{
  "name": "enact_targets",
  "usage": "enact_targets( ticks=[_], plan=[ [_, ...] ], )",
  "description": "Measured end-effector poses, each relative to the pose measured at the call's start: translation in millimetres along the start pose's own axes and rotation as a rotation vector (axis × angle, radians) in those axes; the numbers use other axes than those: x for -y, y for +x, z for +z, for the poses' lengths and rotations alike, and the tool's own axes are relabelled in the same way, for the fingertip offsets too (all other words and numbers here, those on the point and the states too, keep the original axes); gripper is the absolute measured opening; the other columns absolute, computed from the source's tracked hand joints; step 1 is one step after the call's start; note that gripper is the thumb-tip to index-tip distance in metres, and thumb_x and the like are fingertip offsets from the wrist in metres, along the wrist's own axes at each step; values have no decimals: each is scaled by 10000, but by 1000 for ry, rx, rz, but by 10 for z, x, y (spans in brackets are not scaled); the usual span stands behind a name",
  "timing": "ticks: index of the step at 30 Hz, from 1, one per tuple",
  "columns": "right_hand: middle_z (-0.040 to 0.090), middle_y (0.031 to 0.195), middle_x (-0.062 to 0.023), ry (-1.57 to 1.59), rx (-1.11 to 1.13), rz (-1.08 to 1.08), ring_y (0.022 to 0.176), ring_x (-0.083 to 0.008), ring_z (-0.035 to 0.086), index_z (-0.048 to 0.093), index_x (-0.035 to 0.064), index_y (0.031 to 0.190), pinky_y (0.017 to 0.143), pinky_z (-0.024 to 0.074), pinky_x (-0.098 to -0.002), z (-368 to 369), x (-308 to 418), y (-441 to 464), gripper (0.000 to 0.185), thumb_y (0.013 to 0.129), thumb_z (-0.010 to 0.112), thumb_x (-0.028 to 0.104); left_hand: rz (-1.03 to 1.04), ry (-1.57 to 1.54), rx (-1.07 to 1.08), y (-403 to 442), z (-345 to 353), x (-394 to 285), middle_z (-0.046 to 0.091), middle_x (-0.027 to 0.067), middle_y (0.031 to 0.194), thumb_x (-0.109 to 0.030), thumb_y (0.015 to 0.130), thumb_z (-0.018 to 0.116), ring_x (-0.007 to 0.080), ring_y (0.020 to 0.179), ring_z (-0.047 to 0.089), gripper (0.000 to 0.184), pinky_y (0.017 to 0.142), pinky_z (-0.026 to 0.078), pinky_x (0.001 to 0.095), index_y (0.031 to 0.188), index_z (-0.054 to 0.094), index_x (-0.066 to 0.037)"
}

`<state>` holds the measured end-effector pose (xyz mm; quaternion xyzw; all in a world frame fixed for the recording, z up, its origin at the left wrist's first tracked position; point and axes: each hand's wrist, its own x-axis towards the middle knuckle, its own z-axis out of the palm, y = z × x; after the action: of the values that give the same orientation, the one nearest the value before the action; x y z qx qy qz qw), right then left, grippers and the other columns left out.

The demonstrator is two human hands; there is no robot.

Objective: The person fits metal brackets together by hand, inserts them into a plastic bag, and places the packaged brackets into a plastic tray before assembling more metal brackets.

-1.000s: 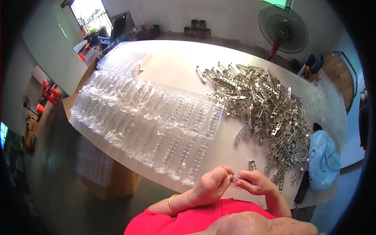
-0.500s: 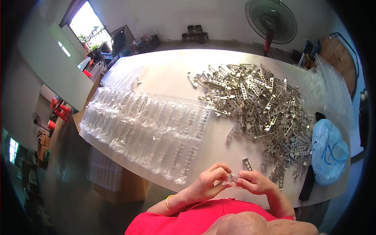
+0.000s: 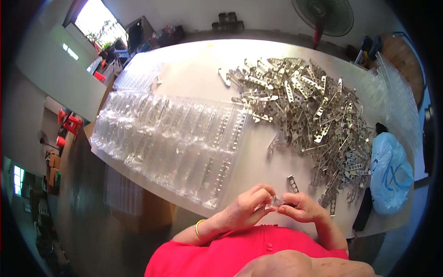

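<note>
Close to my body, over the table's front edge, my two hands meet. My left hand (image 3: 251, 206) is closed, pinching a small clear plastic bag (image 3: 276, 201) by its side. My right hand (image 3: 302, 207) is closed right beside it, and a dark sliver that looks like a metal strip shows between its thumb and forefinger, against the bag. Most of that strip is hidden by the fingers. Just beyond the right hand lies a single perforated metal strip (image 3: 292, 183). A large heap of similar metal strips (image 3: 318, 115) spreads farther back on the right.
Clear plastic trays (image 3: 170, 143) with rows of bagged strips cover the table's (image 3: 189, 64) left side. At right are a blue plastic bag (image 3: 391, 175), a black bar-shaped object (image 3: 362, 210) and clear plastic sheets (image 3: 392, 99). A fan (image 3: 323, 16) stands behind.
The table and everything on it sit slightly higher in view. My hands stay together at the plastic bag, and a dark sliver now shows at my right fingertips.
</note>
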<state>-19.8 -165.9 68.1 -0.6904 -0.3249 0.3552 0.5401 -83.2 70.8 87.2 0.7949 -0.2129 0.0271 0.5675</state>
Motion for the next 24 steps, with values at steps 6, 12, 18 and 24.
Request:
enact_targets(
  ticks=[6,12,18,24],
  plan=[
    [511,600,-78,-66,-2,62,535,-149,456,573,33,820,508,375,-323,39,54,27,257,933,702,225,-68,-76,12,-48,-79,2,640,153,1022,-20,857,735,243,796,625,232,673,504,339,898,506,-16],
    [498,602,-110,-139,2,48,515,-206,445,576,34,818,505,376,-336,78,39,69,265,930,699,241,-69,-103,-23,-93,-58,21,657,159,977,10,912,662,210,712,625,182,618,502,324,871,485,-8],
    [490,594,-120,-166,17,65,505,-238,441,575,36,825,502,378,-348,93,82,63,270,932,697,252,-42,-85,-51,-108,-61,8,663,145,952,24,930,632,194,721,657,167,602,505,312,849,488,1],
    [523,602,-135,-241,10,33,505,-299,488,577,48,827,499,391,-373,146,91,53,288,937,690,289,-71,17,-4,-105,-64,-25,645,138,884,32,875,676,234,680,657,155,585,509,309,877,525,1]
  ],
)
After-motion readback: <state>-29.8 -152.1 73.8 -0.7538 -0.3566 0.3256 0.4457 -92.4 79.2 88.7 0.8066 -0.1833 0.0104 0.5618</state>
